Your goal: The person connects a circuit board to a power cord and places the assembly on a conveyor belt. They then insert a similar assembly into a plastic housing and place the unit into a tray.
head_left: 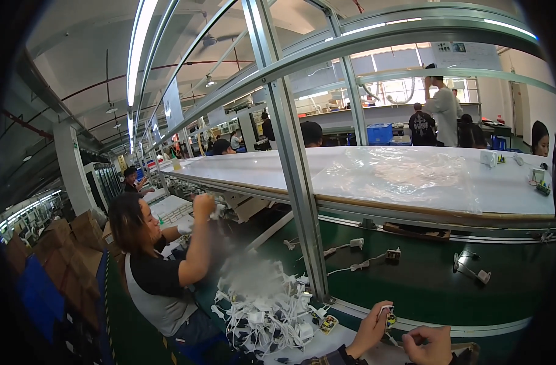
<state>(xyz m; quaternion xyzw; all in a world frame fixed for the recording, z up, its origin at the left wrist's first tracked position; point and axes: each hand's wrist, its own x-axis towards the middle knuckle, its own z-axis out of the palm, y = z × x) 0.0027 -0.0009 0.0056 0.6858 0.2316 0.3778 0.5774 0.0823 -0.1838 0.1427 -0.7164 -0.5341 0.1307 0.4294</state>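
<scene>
At the lower right, my left hand is closed on a small circuit board with yellow and green parts, holding it upright by its edge. A short pale wire hangs below the board, between the two hands. My right hand sits just to the right with its fingers curled in; whatever they grip is hidden. Left of my hands lies a tangled heap of white power adapters and cables. A loose circuit board with a yellow component rests at the heap's right edge.
A metal post rises beyond the heap. Behind it, a green conveyor belt carries spaced adapters. Above runs a white shelf with clear plastic bags. A co-worker sits close on the left, one arm raised.
</scene>
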